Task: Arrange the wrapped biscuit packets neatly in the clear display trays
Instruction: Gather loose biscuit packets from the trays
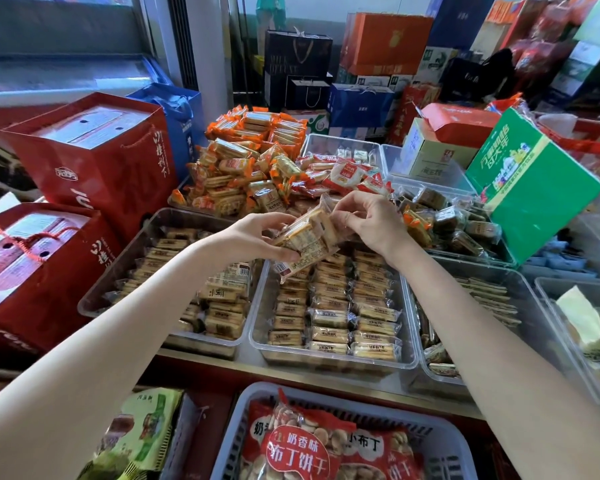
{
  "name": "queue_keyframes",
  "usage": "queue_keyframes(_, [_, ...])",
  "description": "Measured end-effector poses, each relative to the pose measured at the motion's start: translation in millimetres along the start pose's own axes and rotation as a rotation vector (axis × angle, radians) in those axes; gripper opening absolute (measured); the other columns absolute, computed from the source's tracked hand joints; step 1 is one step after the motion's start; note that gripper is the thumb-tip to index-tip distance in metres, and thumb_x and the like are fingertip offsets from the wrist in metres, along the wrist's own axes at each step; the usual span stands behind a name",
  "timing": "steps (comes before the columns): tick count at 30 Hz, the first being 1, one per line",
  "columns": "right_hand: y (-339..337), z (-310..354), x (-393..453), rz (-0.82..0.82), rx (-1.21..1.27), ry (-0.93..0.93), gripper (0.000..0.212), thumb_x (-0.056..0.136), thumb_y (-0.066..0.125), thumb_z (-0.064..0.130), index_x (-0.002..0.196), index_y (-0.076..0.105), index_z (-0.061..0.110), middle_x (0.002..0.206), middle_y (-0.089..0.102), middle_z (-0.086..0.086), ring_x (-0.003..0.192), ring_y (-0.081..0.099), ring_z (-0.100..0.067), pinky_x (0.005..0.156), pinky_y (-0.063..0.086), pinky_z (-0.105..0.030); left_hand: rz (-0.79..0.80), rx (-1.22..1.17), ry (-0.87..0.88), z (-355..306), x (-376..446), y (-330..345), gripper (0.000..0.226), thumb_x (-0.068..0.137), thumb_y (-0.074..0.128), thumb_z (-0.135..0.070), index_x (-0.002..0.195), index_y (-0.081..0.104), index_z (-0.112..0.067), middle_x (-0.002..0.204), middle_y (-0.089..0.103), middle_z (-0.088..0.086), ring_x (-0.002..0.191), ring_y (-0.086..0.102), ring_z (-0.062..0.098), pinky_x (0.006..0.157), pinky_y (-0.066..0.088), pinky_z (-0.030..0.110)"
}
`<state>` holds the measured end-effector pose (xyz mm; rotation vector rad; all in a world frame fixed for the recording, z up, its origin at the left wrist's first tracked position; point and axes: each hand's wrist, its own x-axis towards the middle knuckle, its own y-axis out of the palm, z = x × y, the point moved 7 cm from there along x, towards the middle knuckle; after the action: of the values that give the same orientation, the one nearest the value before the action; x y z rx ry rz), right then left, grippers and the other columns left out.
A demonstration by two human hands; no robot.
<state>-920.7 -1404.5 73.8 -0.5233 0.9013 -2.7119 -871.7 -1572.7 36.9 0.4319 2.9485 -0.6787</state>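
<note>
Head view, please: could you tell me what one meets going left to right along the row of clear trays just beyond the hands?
Red gift bag → left clear tray, partly filled → middle clear tray, packets in neat rows → right clear tray → far-right tray holding a pale yellow-green wrapper.

Below the hands [326, 233], the middle tray [257, 336] is packed with rows of packets. Left of them, red gift bags [94, 157] flank the trays; right, a tilted green box [534, 188]; beyond, an orange packet heap [246, 157].

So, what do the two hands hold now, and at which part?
Both grip a small stack of wrapped biscuit packets: left hand at its left end, right hand pinching the upper right end.
</note>
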Motion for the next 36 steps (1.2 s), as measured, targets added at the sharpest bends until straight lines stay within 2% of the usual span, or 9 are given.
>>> queue_keyframes(5, [-2, -4, -3, -0.135, -0.024, -0.004, 0.005, 0.086, 0.067, 0.009, 0.09, 0.067, 0.011, 0.086, 0.071, -0.004, 0.076, 0.066, -0.013, 0.069, 0.054, -0.015, -0.058, -0.043, -0.042, 9, 0, -5, 0.057, 0.077, 0.075, -0.013, 0.128, 0.054, -0.023, 0.117, 0.062, 0.002, 0.098, 0.062, 0.016, 0.076, 0.051, 0.021])
queue_keyframes(8, [-2, 3, -9, -0.173, -0.102, -0.046, 0.012, 0.087, 0.067, 0.011, 0.097, 0.071, 0.007, 0.088, 0.068, 0.002, 0.072, 0.06, -0.004, 0.067, 0.043, 0.0, -0.152, -0.101, -0.068, 17, 0, -12, 0.054, 0.077, 0.075, -0.016, 0.127, 0.055, -0.023, 0.115, 0.063, 0.001, 0.102, 0.063, 0.021, 0.085, 0.054, 0.033])
queue_keyframes(10, [12, 1, -12, -0.056, -0.106, 0.007, 0.017, 0.088, 0.066, 0.015, 0.102, 0.072, 0.007, 0.091, 0.068, 0.002, 0.075, 0.061, -0.007, 0.071, 0.045, -0.003, -0.182, -0.093, -0.069, 18, 1, -14, 0.056, 0.076, 0.076, -0.017, 0.128, 0.055, -0.023, 0.115, 0.062, 0.001, 0.103, 0.062, 0.022, 0.089, 0.052, 0.038])
queue_keyframes(13, [25, -10, -15, 0.064, 0.186, 0.192, 0.015, 0.085, 0.068, 0.008, 0.099, 0.072, 0.007, 0.091, 0.071, -0.002, 0.082, 0.067, -0.014, 0.08, 0.054, -0.024, -0.212, -0.042, -0.055, 17, 1, -16, 0.065, 0.073, 0.079, -0.016, 0.132, 0.052, -0.021, 0.12, 0.059, 0.003, 0.104, 0.061, 0.022, 0.09, 0.051, 0.039])
queue_keyframes(18, [32, -12, -19, 0.26, 0.184, 0.26, 0.024, 0.077, 0.074, 0.002, 0.101, 0.072, 0.006, 0.091, 0.072, -0.001, 0.085, 0.068, -0.011, 0.081, 0.053, -0.019, -0.224, 0.033, -0.028, 14, 1, -16, 0.073, 0.069, 0.081, -0.01, 0.134, 0.048, -0.02, 0.123, 0.055, 0.004, 0.098, 0.063, 0.028, 0.088, 0.053, 0.039])
queue_keyframes(23, [25, -11, -19, 0.105, 0.366, 0.315, 0.008, 0.079, 0.071, -0.003, 0.087, 0.07, 0.0, 0.075, 0.07, -0.005, 0.059, 0.068, -0.008, 0.059, 0.053, -0.015, -0.237, 0.013, -0.021, 10, 1, -16, 0.071, 0.072, 0.079, -0.01, 0.134, 0.047, -0.022, 0.121, 0.053, 0.001, 0.1, 0.058, 0.02, 0.086, 0.049, 0.03])
queue_keyframes(27, [24, -16, -24, -0.03, 0.529, 0.328, 0.003, 0.084, 0.066, -0.002, 0.085, 0.067, 0.0, 0.065, 0.07, -0.001, 0.055, 0.067, -0.009, 0.055, 0.053, -0.016, -0.263, -0.075, -0.035, 18, 0, -16, 0.063, 0.072, 0.079, -0.013, 0.127, 0.052, -0.027, 0.116, 0.058, -0.001, 0.104, 0.06, 0.019, 0.086, 0.049, 0.029])
queue_keyframes(31, [29, -21, -27, -0.102, 0.424, 0.288, 0.007, 0.087, 0.064, 0.002, 0.092, 0.066, -0.001, 0.079, 0.071, -0.014, 0.058, 0.067, -0.014, 0.059, 0.057, -0.023, -0.244, -0.107, -0.083, 30, 0, -13, 0.064, 0.072, 0.08, -0.02, 0.129, 0.053, -0.026, 0.116, 0.062, -0.001, 0.105, 0.061, 0.016, 0.091, 0.05, 0.032])
queue_keyframes(36, [25, -5, -16, -0.024, 0.03, 0.027, 0.016, 0.08, 0.074, 0.015, 0.096, 0.07, 0.012, 0.084, 0.07, -0.001, 0.074, 0.064, -0.006, 0.07, 0.052, -0.014, -0.238, 0.017, -0.084, 31, -2, -22, 0.066, 0.072, 0.079, -0.013, 0.131, 0.052, -0.023, 0.119, 0.059, 0.001, 0.1, 0.062, 0.018, 0.077, 0.049, 0.019])
